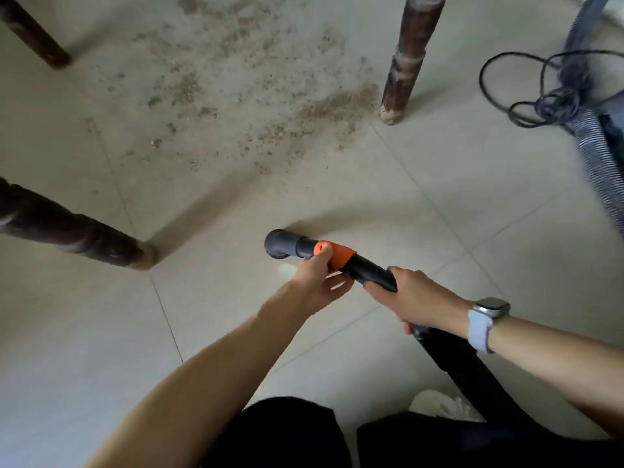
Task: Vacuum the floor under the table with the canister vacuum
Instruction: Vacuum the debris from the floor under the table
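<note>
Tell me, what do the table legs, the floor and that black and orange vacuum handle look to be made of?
The table legs look like turned wood with a dark, worn varnish; the nearest foot is chipped pale. The floor seems to be glazed tile, pale and smooth, with thin joint lines. The vacuum handle looks like moulded plastic, matt black with an orange collar, held by both the left hand and right hand.

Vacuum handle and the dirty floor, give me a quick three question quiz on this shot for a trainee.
1. True or false: both hands hold the vacuum handle.
2. Which wrist wears the watch? A) left B) right
3. Fill in: the densest debris lies beside a table ____.

Key:
1. True: the left hand grips at the orange collar, the right hand behind it.
2. B.
3. Leg.
</note>
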Demonstrator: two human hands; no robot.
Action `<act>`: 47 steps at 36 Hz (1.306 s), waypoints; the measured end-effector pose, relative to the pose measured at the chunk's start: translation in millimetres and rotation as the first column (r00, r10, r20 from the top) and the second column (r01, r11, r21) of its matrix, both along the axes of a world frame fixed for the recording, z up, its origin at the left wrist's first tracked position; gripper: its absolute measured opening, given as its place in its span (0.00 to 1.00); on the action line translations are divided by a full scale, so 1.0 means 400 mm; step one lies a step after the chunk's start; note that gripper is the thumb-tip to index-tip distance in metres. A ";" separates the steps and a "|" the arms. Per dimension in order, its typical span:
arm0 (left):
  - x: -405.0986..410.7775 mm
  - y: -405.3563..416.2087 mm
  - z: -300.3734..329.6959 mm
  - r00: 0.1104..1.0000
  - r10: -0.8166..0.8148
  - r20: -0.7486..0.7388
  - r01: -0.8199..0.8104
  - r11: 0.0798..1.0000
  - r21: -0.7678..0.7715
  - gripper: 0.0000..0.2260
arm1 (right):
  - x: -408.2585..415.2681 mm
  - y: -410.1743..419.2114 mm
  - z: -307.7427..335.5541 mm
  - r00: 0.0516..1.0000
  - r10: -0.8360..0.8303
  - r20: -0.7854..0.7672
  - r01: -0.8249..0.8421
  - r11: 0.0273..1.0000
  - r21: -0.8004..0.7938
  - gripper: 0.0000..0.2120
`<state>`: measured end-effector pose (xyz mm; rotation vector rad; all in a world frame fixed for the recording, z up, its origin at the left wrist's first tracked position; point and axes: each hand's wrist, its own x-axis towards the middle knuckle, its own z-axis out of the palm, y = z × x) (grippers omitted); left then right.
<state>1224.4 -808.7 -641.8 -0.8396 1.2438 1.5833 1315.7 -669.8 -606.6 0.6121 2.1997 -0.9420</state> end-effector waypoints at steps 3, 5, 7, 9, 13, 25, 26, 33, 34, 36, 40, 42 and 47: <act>0.017 0.083 0.017 0.994 -0.062 0.095 0.061 0.998 0.022 0.14 | 0.039 0.084 0.020 0.998 -0.040 0.039 0.040 0.999 0.009 0.22; 0.028 0.124 0.026 0.988 -0.095 0.118 0.092 0.995 0.030 0.15 | 0.058 0.120 0.034 0.997 -0.065 0.044 0.064 0.998 0.028 0.23; 0.038 0.158 0.034 0.989 -0.099 0.111 0.095 0.995 0.039 0.16 | 0.073 0.142 0.044 0.997 -0.067 0.022 0.066 0.996 0.065 0.23; 0.046 0.189 0.041 0.992 -0.097 0.082 0.093 0.995 0.045 0.15 | 0.084 0.157 0.052 0.997 -0.075 -0.001 0.074 0.991 0.110 0.22; 0.065 0.251 0.044 0.994 -0.107 -0.001 0.107 0.994 0.037 0.14 | 0.102 0.186 0.051 0.995 -0.099 -0.007 0.099 0.985 0.144 0.20; 0.048 0.434 0.013 0.889 -0.429 -0.158 0.416 0.902 -0.113 0.11 | 0.149 0.272 -0.035 0.920 -0.390 -0.037 0.392 0.915 0.099 0.20; 0.044 0.433 0.002 0.882 -0.438 -0.171 0.423 0.898 -0.117 0.12 | 0.146 0.274 -0.043 0.918 -0.395 -0.040 0.397 0.914 0.080 0.20; 0.033 0.384 -0.071 0.835 -0.486 -0.256 0.467 0.874 -0.134 0.14 | 0.132 0.243 -0.111 0.884 -0.467 -0.034 0.454 0.873 -0.176 0.15; 0.034 0.375 -0.082 0.827 -0.497 -0.262 0.476 0.868 -0.142 0.14 | 0.126 0.236 -0.121 0.876 -0.481 -0.037 0.463 0.860 -0.216 0.14; 0.036 0.358 -0.100 0.804 -0.526 -0.278 0.501 0.850 -0.160 0.16 | 0.113 0.224 -0.139 0.857 -0.511 -0.063 0.476 0.833 -0.282 0.13; 0.041 0.341 -0.114 0.752 -0.585 -0.302 0.548 0.811 -0.207 0.17 | 0.111 0.206 -0.147 0.845 -0.528 -0.080 0.485 0.821 -0.301 0.11; 0.050 0.347 -0.103 0.738 -0.605 -0.298 0.569 0.796 -0.206 0.18 | 0.125 0.199 -0.133 0.815 -0.576 -0.063 0.535 0.789 -0.301 0.13; 0.130 0.380 -0.047 0.708 -0.662 -0.247 0.640 0.749 -0.173 0.17 | 0.200 0.212 -0.071 0.774 -0.633 -0.029 0.610 0.756 -0.238 0.15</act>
